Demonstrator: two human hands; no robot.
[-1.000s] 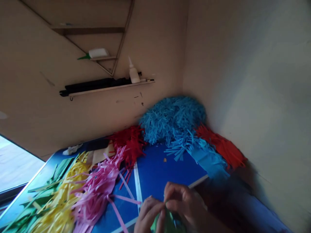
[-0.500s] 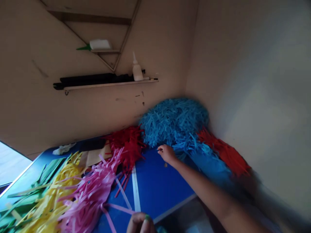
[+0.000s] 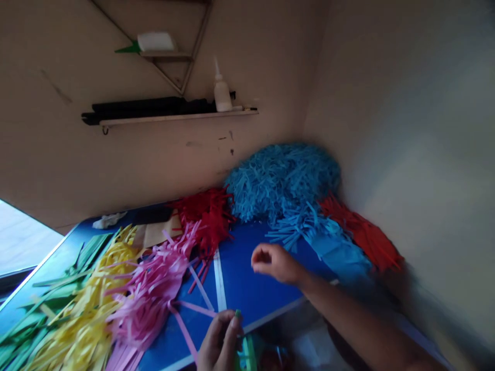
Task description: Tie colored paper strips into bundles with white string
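Two hands of mine. Left hand [image 3: 220,340] nearest, by front edge of blue surface [image 3: 266,296]: thumb and finger pinched on green scrap [image 3: 237,313], tip poking up. Green strip [image 3: 250,354] just beside, long axis running away from me; can't tell if joined. Right hand [image 3: 276,264] above surface, fingers curled in loose ring; can't tell if holding anything. Beyond: pink fringe [image 3: 158,288] slanting away rightward, red fringe [image 3: 209,216], blue fringed pile [image 3: 284,178] in corner.
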